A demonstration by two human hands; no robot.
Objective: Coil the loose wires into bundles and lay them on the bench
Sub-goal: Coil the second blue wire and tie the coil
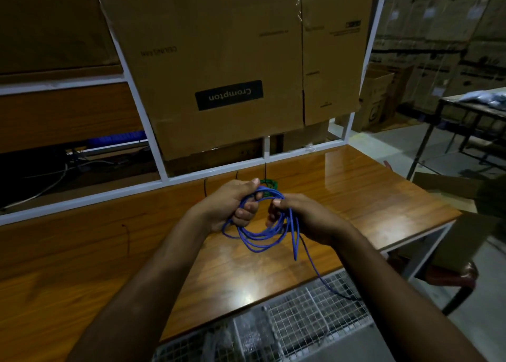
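Observation:
A blue wire (258, 238) hangs in several loops above the wooden bench (356, 197). My left hand (232, 205) grips the left side of the loops with curled fingers. My right hand (304, 219) pinches the right side of the coil. One loose blue strand trails down over the bench's front edge into a wire mesh basket (301, 315). A green wire bundle (269, 184) lies on the bench just behind my hands, mostly hidden by them.
A large cardboard box (232, 60) stands at the back of the bench inside a white frame (137, 189). Thin dark wire pieces (127, 238) lie on the bench at left. A dark metal table (465, 109) and stacked cartons stand at the right.

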